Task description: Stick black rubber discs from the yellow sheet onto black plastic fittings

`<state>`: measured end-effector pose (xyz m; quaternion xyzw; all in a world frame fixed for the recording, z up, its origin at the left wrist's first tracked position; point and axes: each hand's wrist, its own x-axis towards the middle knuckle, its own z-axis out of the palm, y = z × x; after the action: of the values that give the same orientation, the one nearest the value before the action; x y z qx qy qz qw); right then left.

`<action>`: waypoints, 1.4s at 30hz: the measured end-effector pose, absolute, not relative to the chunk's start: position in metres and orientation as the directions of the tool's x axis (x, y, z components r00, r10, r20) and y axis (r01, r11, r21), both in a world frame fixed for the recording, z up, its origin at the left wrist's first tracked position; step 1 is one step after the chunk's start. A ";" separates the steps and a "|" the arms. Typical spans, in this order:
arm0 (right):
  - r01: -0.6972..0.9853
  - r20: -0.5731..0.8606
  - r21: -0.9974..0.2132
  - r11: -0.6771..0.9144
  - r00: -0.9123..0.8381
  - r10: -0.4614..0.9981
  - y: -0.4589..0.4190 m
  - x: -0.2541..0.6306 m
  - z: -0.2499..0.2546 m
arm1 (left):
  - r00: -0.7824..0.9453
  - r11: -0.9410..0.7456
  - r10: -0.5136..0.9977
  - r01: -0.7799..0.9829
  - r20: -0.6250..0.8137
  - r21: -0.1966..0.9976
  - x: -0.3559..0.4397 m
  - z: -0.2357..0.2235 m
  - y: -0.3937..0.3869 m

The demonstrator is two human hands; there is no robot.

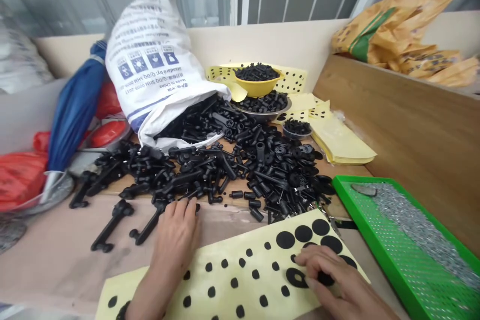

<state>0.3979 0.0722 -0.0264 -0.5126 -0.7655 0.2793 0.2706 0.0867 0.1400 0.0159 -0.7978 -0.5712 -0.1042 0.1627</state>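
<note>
My left hand (176,237) lies flat on the table with fingers stretched toward the near edge of a pile of black plastic parts (232,170). My right hand (330,272) rests on a yellow sheet (232,280) covered with black round stickers. Its fingertips pinch at a large black ring-shaped sticker (297,278) on the sheet. Several larger black discs (303,233) sit just beyond the fingers.
A white sack (157,65) spills black parts at the back. A yellow bowl (258,87) and metal dishes (266,112) hold small black pieces. A green tray (397,255) of metal bits lies right. Yellow sheets (341,142), a blue umbrella (75,105) and red bags (18,177) surround.
</note>
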 end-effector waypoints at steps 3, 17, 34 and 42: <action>0.626 0.112 -0.721 0.297 -0.318 0.942 0.072 0.399 -0.029 | 0.276 -0.233 0.937 0.951 0.215 -0.204 0.076 0.012 0.147; 0.020 -0.073 -0.997 -0.070 -0.165 0.984 0.085 0.369 0.023 | 0.308 0.304 0.885 0.184 -0.349 0.935 0.145 0.034 0.129; -0.123 -0.212 -0.965 -0.232 -0.159 0.964 0.095 0.357 0.015 | 0.501 0.344 0.774 0.181 -0.387 0.921 0.169 0.014 0.120; -0.065 -0.212 -0.972 -0.226 -0.176 0.961 0.094 0.359 0.009 | 0.522 0.292 0.766 0.239 -0.376 0.926 0.167 0.013 0.120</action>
<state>0.3588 0.0945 0.0093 -0.4867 -0.4603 0.6135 0.4182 0.1666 0.1196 0.0134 -0.5613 -0.4475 -0.1971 -0.6677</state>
